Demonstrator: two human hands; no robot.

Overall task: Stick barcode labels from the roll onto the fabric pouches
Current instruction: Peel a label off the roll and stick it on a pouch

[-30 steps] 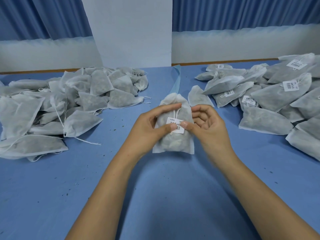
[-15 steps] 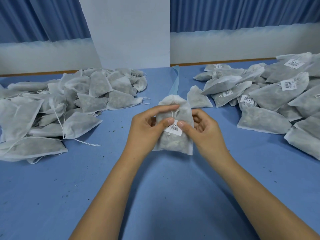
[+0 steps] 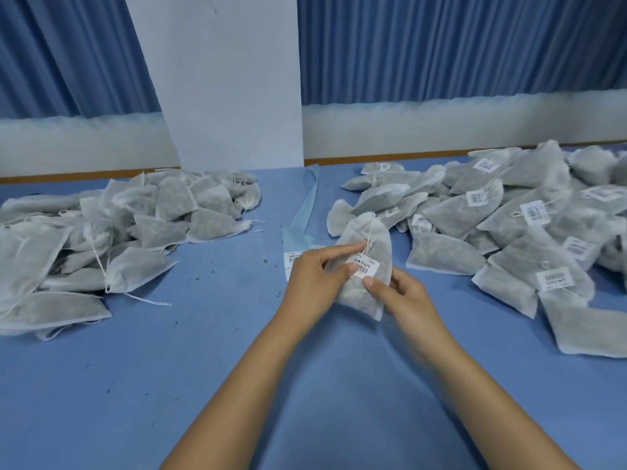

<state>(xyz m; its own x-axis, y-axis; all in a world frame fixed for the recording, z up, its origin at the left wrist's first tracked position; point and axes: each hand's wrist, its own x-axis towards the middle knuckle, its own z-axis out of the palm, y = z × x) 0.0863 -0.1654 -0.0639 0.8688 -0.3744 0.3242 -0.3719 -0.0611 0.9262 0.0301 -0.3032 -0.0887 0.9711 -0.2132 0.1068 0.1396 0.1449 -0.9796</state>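
Note:
A white fabric pouch with a drawstring is lifted above the blue table, tilted to the right. A barcode label sits on its front. My left hand grips the pouch's left side, thumb at the label's left edge. My right hand holds the pouch's lower right from beneath, thumb on the fabric just below the label. A strip of blue label backing runs away from me behind my left hand, with a label on its near end.
A heap of unlabelled pouches fills the table's left side. A heap of labelled pouches fills the right. A white pillar and blue curtains stand behind. Small crumbs dot the blue table.
Both hands have lifted the pouch and swung it to the right, tilting it. My right thumb slid off the label to just below it. The label strip behind my left hand came into view.

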